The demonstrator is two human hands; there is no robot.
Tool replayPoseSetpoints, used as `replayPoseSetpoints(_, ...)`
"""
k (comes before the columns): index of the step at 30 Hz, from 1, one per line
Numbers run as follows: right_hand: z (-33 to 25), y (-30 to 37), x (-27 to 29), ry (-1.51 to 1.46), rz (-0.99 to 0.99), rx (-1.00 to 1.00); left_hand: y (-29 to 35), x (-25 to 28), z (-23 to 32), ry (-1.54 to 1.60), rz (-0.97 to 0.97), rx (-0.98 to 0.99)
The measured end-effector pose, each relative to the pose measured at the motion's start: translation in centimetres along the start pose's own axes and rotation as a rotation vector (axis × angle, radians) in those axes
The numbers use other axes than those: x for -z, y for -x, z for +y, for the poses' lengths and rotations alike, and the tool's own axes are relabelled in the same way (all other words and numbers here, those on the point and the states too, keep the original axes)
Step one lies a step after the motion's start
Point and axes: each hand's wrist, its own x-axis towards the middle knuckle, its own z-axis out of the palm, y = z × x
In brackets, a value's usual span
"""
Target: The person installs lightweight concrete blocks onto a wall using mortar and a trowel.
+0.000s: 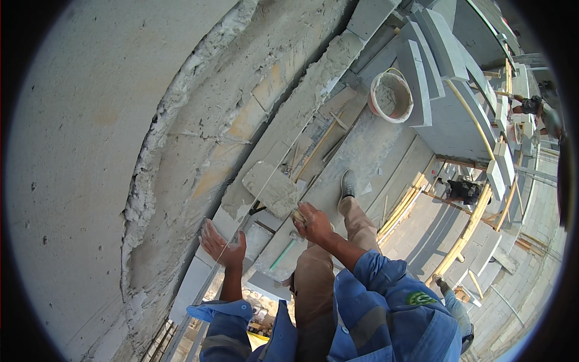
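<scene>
Trowel (272, 188) in right hand (312, 223), left hand (224, 246) spread by pale block (227, 224)
Right hand curled around the near end; trowel, mortar-coated, beside mortared course (291, 123), crossed in view by taut string (289, 152); left fingertips at block, contact unclear

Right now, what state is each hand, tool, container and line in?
Flat, grey, rounded trowel: held, blade coated with mortar.
Bare, dusty left hand: open, thumb apart from fingers.
Bare right hand: closed around the trowel's handle.
Round, pale bucket: upright, grey mortar inside.
Thin, pale string: pulled straight.
</scene>
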Motion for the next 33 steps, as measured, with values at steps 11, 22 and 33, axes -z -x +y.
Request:
replayPoseSetpoints(11,4.0,0.0,3.9,-0.188,0.036,0.038,-0.3,0.3,0.1,-0.051,0.003,-0.017)
replayPoseSetpoints(22,16.7,-21.4,18.6,0.045,0.505,0.027,-0.2,0.4,0.3,-0.093,-0.111,0.025)
replayPoseSetpoints(33,24.3,-19.6,23.6,0.156,0.401,0.021,-0.5,1.7,1.1,-0.180,-0.310,0.108)
